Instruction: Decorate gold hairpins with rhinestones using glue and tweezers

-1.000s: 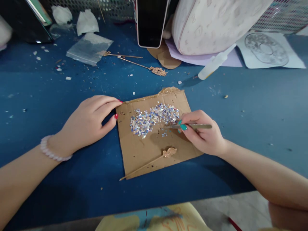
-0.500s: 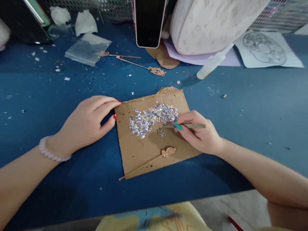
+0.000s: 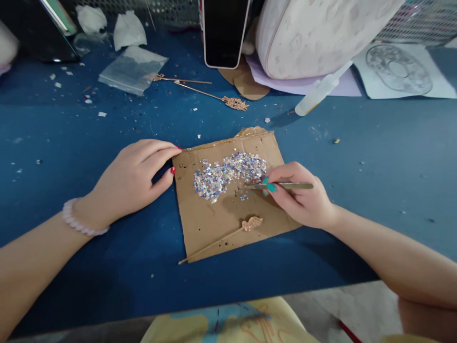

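My right hand [image 3: 300, 195] pinches metal tweezers [image 3: 294, 186], their tips low over a cardboard piece [image 3: 210, 233] beside a few loose bits. A pile of small glittering blue, white and silver pieces [image 3: 228, 174] is spread across the cardboard's middle. My left hand [image 3: 139, 174] rests at the cardboard's left edge, fingertips touching its corner, thumb apart from the fingers, holding nothing. On the lower part of the cardboard lies a gold-coloured hairpin [image 3: 252, 224] with an ornate head, its stick reaching past the lower left corner.
Behind the cardboard lie two more gold hairpins [image 3: 233, 103] and a clear zip bag [image 3: 132, 71]. A phone [image 3: 226, 35] stands upright beside a pale pink bag [image 3: 321, 38]. A small white glue bottle [image 3: 316, 97] leans right of them, near a paper drawing [image 3: 400, 69].
My right hand and the tweezers have shifted slightly right, away from the pile. The whole view has shifted a little; my left hand stays at the cardboard's edge.
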### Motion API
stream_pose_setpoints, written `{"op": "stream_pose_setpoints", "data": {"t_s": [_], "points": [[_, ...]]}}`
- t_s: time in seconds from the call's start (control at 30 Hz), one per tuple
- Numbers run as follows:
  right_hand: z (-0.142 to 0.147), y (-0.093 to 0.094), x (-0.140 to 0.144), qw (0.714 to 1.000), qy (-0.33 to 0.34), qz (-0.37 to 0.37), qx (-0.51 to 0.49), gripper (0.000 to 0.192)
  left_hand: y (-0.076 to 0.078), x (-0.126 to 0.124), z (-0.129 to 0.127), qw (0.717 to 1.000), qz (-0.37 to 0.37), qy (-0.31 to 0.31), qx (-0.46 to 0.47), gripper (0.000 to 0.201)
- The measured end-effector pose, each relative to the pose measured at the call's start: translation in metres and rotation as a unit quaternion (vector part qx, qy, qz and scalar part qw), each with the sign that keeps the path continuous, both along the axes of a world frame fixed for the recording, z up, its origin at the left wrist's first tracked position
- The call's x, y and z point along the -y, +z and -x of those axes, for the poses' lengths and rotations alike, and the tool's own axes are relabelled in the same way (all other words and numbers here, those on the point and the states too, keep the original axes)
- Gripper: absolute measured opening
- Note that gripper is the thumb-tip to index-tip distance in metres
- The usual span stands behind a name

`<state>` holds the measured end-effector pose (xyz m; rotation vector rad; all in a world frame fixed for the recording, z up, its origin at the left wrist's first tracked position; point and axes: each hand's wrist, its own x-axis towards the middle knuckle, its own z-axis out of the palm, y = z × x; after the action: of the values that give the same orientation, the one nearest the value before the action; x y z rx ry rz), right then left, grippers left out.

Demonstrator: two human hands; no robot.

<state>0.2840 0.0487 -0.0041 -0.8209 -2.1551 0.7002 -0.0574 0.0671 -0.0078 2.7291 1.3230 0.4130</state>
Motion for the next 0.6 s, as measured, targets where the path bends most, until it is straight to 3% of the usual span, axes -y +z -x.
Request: {"op": "stream_pose_setpoints", "data": {"t_s": [0.6], "points": [[-0.0013, -0.0024, 0.0009, 0.999, -0.006, -0.037, 0.022, 0.016, -0.0008, -0.0009, -0.0005, 1.000, 0.004, 0.001, 0.000, 0.041]]}}
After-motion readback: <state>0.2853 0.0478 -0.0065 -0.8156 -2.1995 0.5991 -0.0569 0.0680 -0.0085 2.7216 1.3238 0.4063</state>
